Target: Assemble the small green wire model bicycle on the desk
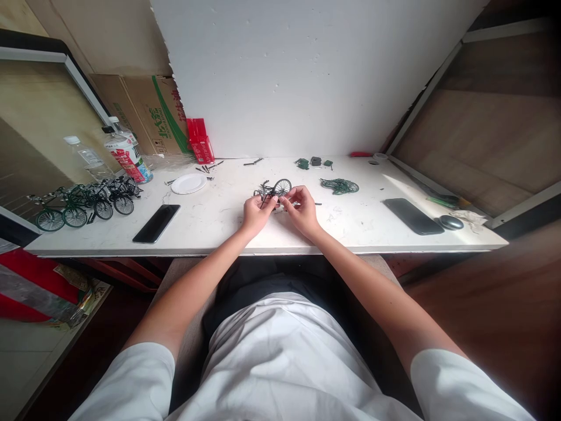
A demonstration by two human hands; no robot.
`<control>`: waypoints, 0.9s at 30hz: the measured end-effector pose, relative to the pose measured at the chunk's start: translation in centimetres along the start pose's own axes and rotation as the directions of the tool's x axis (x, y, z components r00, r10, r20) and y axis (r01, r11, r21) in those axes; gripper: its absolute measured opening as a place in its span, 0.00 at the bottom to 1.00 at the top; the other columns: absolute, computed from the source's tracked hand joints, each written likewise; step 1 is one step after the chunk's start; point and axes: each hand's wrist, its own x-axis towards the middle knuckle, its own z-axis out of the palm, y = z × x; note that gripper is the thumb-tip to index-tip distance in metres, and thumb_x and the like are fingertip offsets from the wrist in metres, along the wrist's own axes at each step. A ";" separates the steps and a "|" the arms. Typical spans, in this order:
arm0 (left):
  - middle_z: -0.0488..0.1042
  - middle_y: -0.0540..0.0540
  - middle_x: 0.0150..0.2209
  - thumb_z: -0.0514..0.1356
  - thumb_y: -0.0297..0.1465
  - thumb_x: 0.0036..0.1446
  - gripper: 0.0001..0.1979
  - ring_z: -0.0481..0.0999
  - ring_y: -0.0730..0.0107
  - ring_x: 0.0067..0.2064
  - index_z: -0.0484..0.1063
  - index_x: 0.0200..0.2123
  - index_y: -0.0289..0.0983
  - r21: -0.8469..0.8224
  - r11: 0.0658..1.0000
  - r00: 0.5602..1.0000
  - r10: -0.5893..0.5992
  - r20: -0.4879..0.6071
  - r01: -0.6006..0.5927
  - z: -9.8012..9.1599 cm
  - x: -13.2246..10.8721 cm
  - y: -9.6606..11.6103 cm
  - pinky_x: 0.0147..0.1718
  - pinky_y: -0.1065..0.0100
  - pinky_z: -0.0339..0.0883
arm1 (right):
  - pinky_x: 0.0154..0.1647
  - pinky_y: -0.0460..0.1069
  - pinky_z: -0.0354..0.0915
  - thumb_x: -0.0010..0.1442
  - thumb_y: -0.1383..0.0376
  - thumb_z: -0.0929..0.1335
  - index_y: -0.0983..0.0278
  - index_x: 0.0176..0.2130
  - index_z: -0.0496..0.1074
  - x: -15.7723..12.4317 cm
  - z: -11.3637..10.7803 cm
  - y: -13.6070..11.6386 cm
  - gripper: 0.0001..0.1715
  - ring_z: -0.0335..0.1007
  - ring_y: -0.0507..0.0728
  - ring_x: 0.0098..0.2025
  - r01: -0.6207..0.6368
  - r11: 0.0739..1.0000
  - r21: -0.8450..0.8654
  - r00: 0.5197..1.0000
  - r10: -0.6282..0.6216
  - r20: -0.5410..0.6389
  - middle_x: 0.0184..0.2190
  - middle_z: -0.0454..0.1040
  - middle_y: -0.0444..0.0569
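Note:
A small dark model bicycle (283,187) is held between my two hands over the middle of the white table, one spoked wheel sticking up. My left hand (258,211) pinches it from the left with thumb and fingertips. From the other side, the closed fingers of my right hand (302,209) grip it near the wheel. My fingers cover much of the frame. Behind my right hand lies a heap of dark green bicycle parts (339,186). Several finished-looking model bicycles (87,204) stand in a row at the far left.
A phone (156,223) and a white paper plate (188,183) lie left. Bottles (127,155) and a red box (200,141) stand behind. Small green pieces (302,164) sit at the back. A dark flat pad (413,216) and a mouse (451,222) are right.

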 end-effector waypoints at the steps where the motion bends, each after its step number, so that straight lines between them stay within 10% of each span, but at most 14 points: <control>1: 0.87 0.38 0.37 0.73 0.51 0.59 0.23 0.89 0.56 0.40 0.84 0.38 0.34 -0.007 1.000 1.000 -0.004 0.000 0.004 0.0 0.0 0.0 0.44 0.60 0.81 | 0.30 0.49 0.64 0.65 0.44 0.77 0.57 0.43 0.68 0.0 0.0 0.0 0.25 0.72 0.55 0.37 0.003 1.000 0.000 1.000 -0.003 -0.002 0.41 0.75 0.47; 27: 0.87 0.39 0.35 0.74 0.48 0.59 0.20 0.88 0.57 0.39 0.85 0.36 0.35 -0.004 1.000 1.000 -0.003 0.021 0.003 0.0 -0.3 0.7 0.43 0.60 0.81 | 0.32 0.51 0.69 0.67 0.50 0.77 0.56 0.49 0.66 -0.3 -0.3 -0.1 0.22 0.74 0.56 0.40 0.048 0.992 -0.115 0.998 -0.052 -0.032 0.48 0.73 0.48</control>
